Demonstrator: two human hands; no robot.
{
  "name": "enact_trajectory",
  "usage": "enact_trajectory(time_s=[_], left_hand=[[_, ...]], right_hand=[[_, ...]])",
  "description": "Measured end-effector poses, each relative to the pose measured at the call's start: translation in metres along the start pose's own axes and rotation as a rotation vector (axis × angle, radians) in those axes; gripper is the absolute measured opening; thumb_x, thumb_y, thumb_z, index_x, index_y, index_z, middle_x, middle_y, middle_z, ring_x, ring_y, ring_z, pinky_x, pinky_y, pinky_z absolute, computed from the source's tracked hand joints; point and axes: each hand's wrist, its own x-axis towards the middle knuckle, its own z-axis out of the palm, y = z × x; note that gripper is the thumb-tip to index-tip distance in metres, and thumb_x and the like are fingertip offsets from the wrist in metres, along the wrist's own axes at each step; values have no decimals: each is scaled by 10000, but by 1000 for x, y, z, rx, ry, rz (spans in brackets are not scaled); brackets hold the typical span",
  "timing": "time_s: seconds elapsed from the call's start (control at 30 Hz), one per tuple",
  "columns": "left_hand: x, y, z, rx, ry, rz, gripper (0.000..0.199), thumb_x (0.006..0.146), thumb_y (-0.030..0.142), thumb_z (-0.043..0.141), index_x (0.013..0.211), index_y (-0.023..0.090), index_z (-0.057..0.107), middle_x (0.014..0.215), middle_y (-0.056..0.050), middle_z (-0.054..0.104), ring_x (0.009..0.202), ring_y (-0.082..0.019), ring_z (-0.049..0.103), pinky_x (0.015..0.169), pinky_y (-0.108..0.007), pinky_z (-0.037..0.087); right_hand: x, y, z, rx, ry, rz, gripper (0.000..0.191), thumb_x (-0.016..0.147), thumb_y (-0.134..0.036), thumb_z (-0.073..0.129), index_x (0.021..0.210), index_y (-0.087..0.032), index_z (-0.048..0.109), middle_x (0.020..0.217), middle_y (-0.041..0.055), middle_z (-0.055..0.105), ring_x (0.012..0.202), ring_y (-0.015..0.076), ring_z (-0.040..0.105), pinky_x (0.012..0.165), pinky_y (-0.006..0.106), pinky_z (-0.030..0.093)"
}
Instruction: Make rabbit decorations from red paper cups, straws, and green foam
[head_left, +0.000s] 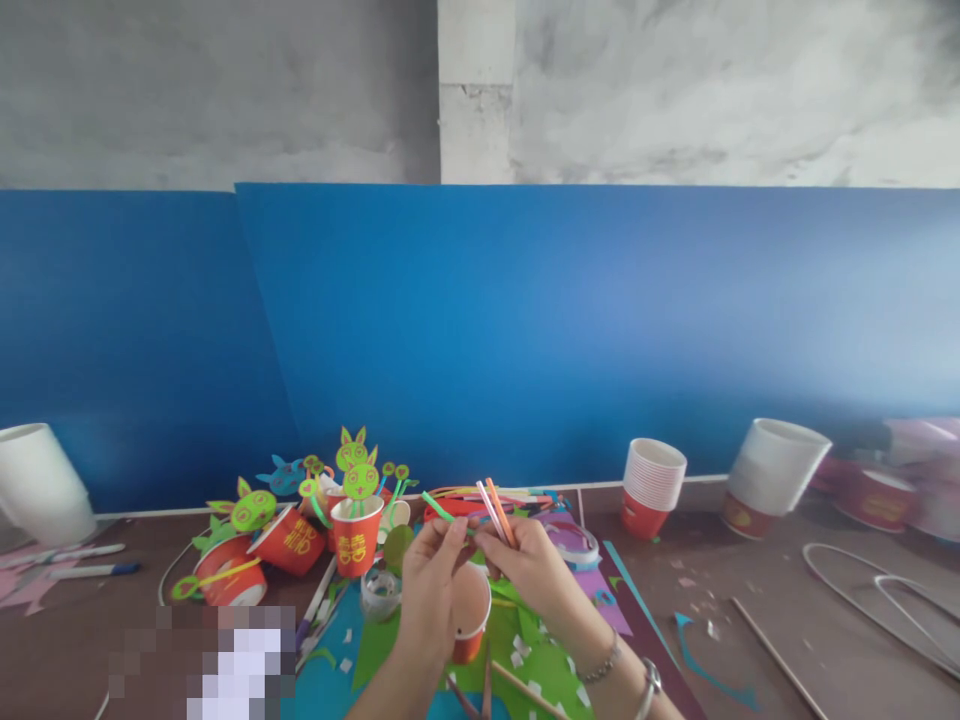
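My left hand [435, 572] pinches a green drinking straw [437, 506] between thumb and fingers. Close beside it, my right hand [525, 565] is closed around several straws [496, 508], pink, white and orange, that point upward. The fingertips of both hands nearly meet; whether the right fingers also touch the green straw I cannot tell. Below my hands stands a red paper cup [470, 605], its opening facing me and partly hidden by my left hand. Scissors [484, 690] lie in front of this cup, with only part of them showing.
Red cups with green paper rabbit faces [358, 535] stand and lie at the left. A clear tape roll [380, 594] rests on coloured paper with scraps. Stacked cups [654, 480] stand at the right, near a wooden stick [776, 655] and a looped cable [885, 585]. A blue partition [562, 330] closes off the back.
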Motion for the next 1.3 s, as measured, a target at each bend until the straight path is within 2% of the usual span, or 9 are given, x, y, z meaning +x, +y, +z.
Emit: enact_trajectory(time_s=[0.17,0.33,0.53,0.67,0.8,0.97,1.13,1.3], left_hand=[[-4,1,7,-60,11,-23,299,586,296,837,635,148,582,740,-35,720,676,-151,663,643,-257,531],[-4,4,8,-79,-4,-12,280,587,290,836,662,144,610,742,-42,723,708,-152,665,696,-256,524],[-9,3,12,-56,-9,-19,298,597,313,829,691,137,606,756,-50,721,542,-104,598,471,-199,426],[-10,2,14,-57,-14,-27,308,603,321,827,691,143,592,737,-35,712,540,-103,592,461,-197,412],[-6,2,9,-54,-23,-27,310,623,319,815,672,157,555,751,-24,708,537,-111,595,469,-214,431],[-3,5,4,-51,-34,-13,259,675,335,776,737,162,594,760,-19,689,648,-161,646,501,-238,464],[-5,7,8,-28,-99,-47,253,662,319,788,775,133,658,730,-28,687,572,-132,605,483,-240,450],[-5,5,10,-4,-87,-43,239,643,312,802,714,138,655,751,-41,703,595,-142,617,484,-230,439]], right_hand=[[-3,-1,5,31,-37,10,267,798,-314,560,585,-154,542,487,-30,491,470,82,396,468,216,282],[-5,-2,7,117,-7,-2,350,817,-353,548,530,-164,483,485,-40,445,481,76,360,475,217,265],[-5,-5,7,121,55,6,336,812,-368,553,550,-164,503,464,-49,438,456,74,362,469,221,265],[-3,-3,3,86,1,-6,334,812,-398,568,586,-152,555,471,-33,491,460,84,409,471,222,282],[-3,-4,-2,53,-44,24,393,833,-423,545,553,-149,567,464,-24,499,443,77,377,467,229,280],[-3,-10,-5,61,-62,55,273,790,-329,589,580,-155,584,507,-12,559,496,91,444,536,231,350],[-1,-8,-5,76,-59,62,318,810,-345,556,548,-164,537,482,-16,533,447,71,360,465,221,268],[-2,-7,-5,50,-61,43,389,815,-370,556,489,-163,510,442,-19,496,430,66,307,449,225,234]])
